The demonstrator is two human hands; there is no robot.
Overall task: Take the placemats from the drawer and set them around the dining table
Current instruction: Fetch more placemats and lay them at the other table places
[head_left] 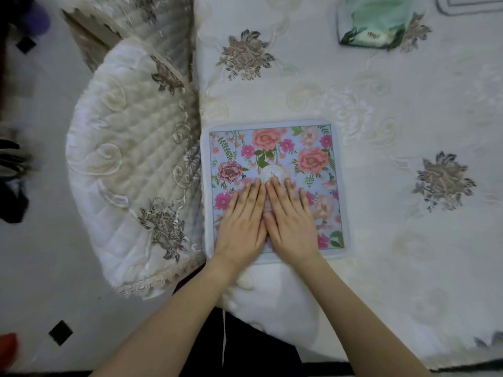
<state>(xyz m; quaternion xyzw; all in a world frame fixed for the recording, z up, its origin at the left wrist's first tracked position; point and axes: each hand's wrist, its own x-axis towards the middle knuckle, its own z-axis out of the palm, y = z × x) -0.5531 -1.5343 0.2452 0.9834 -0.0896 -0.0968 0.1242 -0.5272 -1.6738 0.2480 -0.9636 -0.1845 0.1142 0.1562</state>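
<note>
Placemat [275, 156]: blue-bordered, seemingly square, floral

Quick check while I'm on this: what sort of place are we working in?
Most likely a home dining area: a broad surface under an embroidered cream tablecloth, a chair with a matching quilted cover beside it, and a floral placemat flat under the left hand and right hand.

The table [381, 240] is covered by a cream cloth [408, 110] with brown sewn flowers. A blue flowery placemat [299, 148] lies flat on it at 6 o'clock, close to the edge. A green packet [373, 23] lies at 1 o'clock, and near it is the corner of a grey-edged mat [471, 8].
</note>
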